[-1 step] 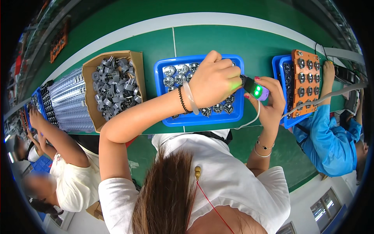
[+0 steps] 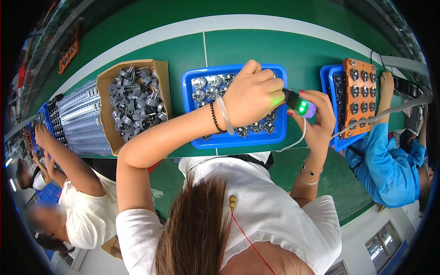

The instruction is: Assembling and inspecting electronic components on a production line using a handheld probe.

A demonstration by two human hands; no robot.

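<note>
My left hand [image 2: 256,94] is closed, back of the hand up, over the right part of a blue tray [image 2: 187,87]. Its fingertips are turned away, so whatever they grip is hidden. Between thumb and fingers, my right hand [image 2: 318,117] holds a small black and purple device [image 2: 308,110] with lit green lights and a pale cable. The device's black end meets my left fingers, and green light falls on them. Round silvery parts [image 2: 198,95] with dark edges sit in the tray below my left hand.
An open cardboard box [image 2: 160,78] of grey round parts with metal pins stands left of the tray. Beyond it lie clear plastic tubes [image 2: 82,119]. On the right, an orange board [image 2: 354,98] of round parts rests on blue trays [image 2: 324,75]. Co-workers sit at both sides; a grey cable [image 2: 382,118] crosses there.
</note>
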